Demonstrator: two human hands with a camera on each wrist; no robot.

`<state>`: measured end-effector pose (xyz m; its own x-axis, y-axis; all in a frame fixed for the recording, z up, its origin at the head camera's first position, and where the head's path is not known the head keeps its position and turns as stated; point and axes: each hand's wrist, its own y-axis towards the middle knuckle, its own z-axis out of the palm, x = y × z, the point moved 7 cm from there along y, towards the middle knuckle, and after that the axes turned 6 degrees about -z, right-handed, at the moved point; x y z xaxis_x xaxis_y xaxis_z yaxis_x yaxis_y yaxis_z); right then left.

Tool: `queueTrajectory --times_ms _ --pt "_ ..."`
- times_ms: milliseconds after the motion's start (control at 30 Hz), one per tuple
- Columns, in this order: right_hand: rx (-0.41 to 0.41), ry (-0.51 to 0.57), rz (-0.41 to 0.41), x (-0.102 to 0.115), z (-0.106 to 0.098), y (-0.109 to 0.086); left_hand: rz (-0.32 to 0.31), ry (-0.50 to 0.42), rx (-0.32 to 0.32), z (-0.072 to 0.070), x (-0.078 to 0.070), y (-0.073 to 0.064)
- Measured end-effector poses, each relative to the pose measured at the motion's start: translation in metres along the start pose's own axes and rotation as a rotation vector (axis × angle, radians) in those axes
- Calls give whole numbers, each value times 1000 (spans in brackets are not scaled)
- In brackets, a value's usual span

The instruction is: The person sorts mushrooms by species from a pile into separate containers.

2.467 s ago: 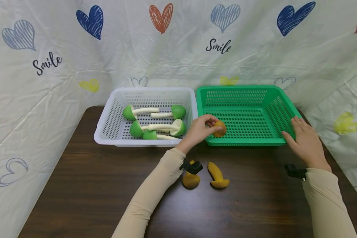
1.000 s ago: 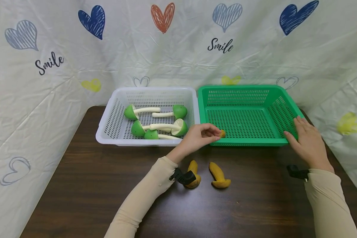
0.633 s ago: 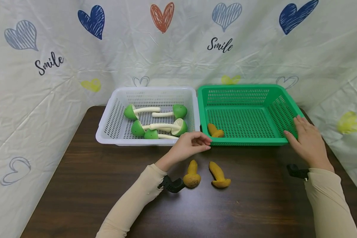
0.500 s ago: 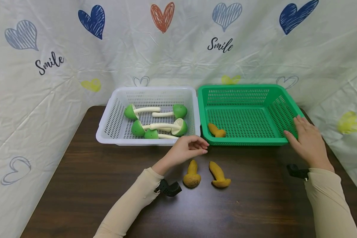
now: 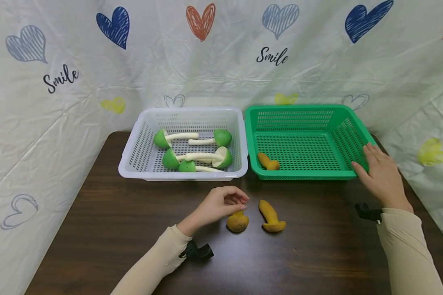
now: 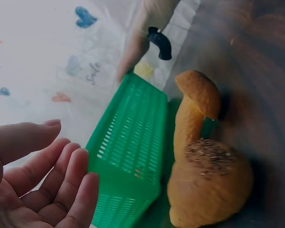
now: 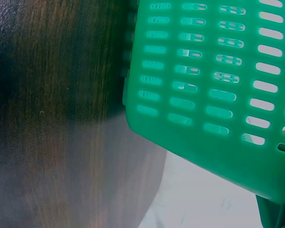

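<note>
My left hand point(image 5: 218, 206) hovers over the stem of a yellow-brown toy mushroom point(image 5: 238, 223) on the table. Its fingers are loosely bent with nothing between them; the left wrist view shows the palm and fingertips apart from that mushroom point(image 6: 211, 190). Just to the right lies a second yellow-brown mushroom point(image 5: 271, 219). A third such mushroom point(image 5: 268, 162) lies in the front left corner of the green basket point(image 5: 306, 175). My right hand point(image 5: 384, 178) rests with extended fingers on the green basket's right rim. The right wrist view shows the basket's perforated wall point(image 7: 180, 135) but not the fingers.
Left of the green basket stands a white basket point(image 5: 184, 176) holding several green-capped toy mushrooms point(image 5: 222, 138) with white stems. Both stand at the back of the dark wooden table point(image 5: 107, 229), before a white cloth point(image 5: 221, 69) printed with hearts.
My left hand lowered a yellow-brown mushroom into the green basket and let go. It then drew back toward the front left, over the left mushroom on the table. The right hand stayed put.
</note>
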<state>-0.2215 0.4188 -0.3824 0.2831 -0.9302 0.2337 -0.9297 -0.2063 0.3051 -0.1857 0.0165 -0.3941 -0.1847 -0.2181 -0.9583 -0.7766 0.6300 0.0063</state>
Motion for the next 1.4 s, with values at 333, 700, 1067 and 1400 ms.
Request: queueTrajectory --times_ms 333,700,1067,1400 --pt "1 -3 -3 1 1 -1 -26 5 -66 0 29 -20" --pt "-4 0 -2 -1 0 -2 -44 25 -128 2 50 -32" --pt "-5 7 5 0 0 -1 -84 73 -188 0 64 -34" --pt "-5 -4 3 1 1 0 -92 117 -133 11 70 -28"
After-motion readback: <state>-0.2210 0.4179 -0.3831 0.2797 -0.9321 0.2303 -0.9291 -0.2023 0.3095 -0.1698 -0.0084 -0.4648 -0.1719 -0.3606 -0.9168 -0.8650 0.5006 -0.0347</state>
